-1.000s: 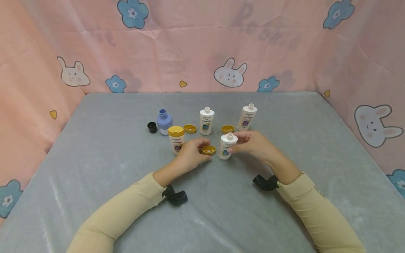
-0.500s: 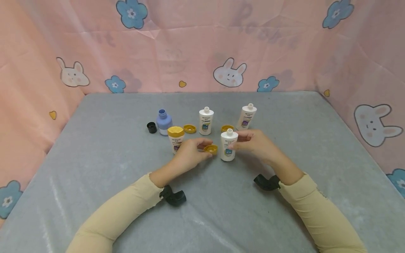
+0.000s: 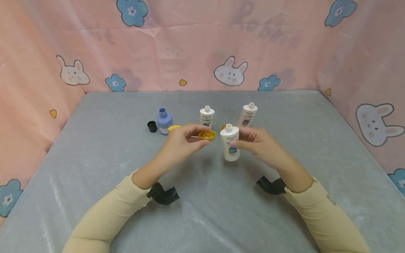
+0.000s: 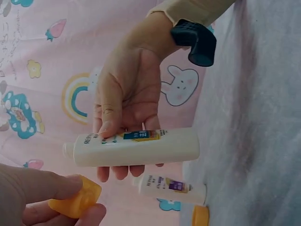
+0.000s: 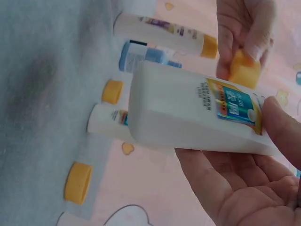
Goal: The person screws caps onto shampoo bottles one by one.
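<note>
Above the middle of the grey desk (image 3: 95, 158), seen from the head: right hand (image 3: 257, 144) wrapped round a white bottle (image 3: 230, 143), upright, neck bare, lifted off the cloth. Just to its left, left hand (image 3: 180, 142) pinching a yellow cap (image 3: 207, 135), hollow side up, close to the bottle's neck but apart from it. Farther back: two more uncapped white bottles (image 3: 207, 117) (image 3: 248, 114), a blue bottle (image 3: 164, 121) and a black cap (image 3: 152, 126) at far left.

From the left wrist: yellow cap (image 4: 77, 198) nipped between thumb and fingertip of the left hand (image 4: 47, 200); white bottle (image 4: 134, 147) lying across the right hand (image 4: 124, 101), thumb pressed on its label.

From the right wrist: white bottle (image 5: 193, 110) gripped in the right hand (image 5: 240, 188); beyond it the left hand (image 5: 244, 28) grasping the yellow cap (image 5: 244, 69); two loose yellow caps (image 5: 112, 91) (image 5: 78, 182) on the desk (image 5: 37, 117).
</note>
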Available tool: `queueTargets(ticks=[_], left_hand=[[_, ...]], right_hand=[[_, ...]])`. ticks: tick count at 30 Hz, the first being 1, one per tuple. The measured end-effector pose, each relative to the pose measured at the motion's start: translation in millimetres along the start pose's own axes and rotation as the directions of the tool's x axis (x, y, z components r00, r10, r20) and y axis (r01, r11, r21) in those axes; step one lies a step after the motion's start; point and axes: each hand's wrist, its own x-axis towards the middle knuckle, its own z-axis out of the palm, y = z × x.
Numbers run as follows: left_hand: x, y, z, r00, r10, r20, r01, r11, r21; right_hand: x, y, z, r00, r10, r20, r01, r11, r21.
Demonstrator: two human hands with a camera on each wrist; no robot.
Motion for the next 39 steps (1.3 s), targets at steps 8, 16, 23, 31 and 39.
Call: queueTargets(ticks=[8,16,23,31,39], left_hand=[[-3.3,4.6,-6.7,0.996,0.084,-0.014,-0.084,0.995,-0.047],[-7.8,9.6,-10.1,0.998,0.066,0.018,-0.063,0.991,-0.114],[-7.6,12.9,-13.9,1.0,-0.017,-0.011,0.015,0.982,-0.188],[-7.8,14.8,-18.7,1.0,-0.013,0.011,0.015,0.973,-0.23],[-7.0,11.4,-21.0,0.999,0.02,0.05,-0.007,0.968,-0.249]], right_hand=[[-6,-6,5,0.997,-0.06,-0.038,0.063,0.995,0.073],[-9,-9,9,0.994,-0.067,-0.087,0.073,0.995,0.074],[-10,-8,13,0.992,-0.083,-0.094,0.089,0.994,0.061],[-11,-9,12,0.994,-0.073,-0.08,0.079,0.993,0.082],[-12,-11,13,0.993,-0.074,-0.087,0.077,0.997,0.026]])
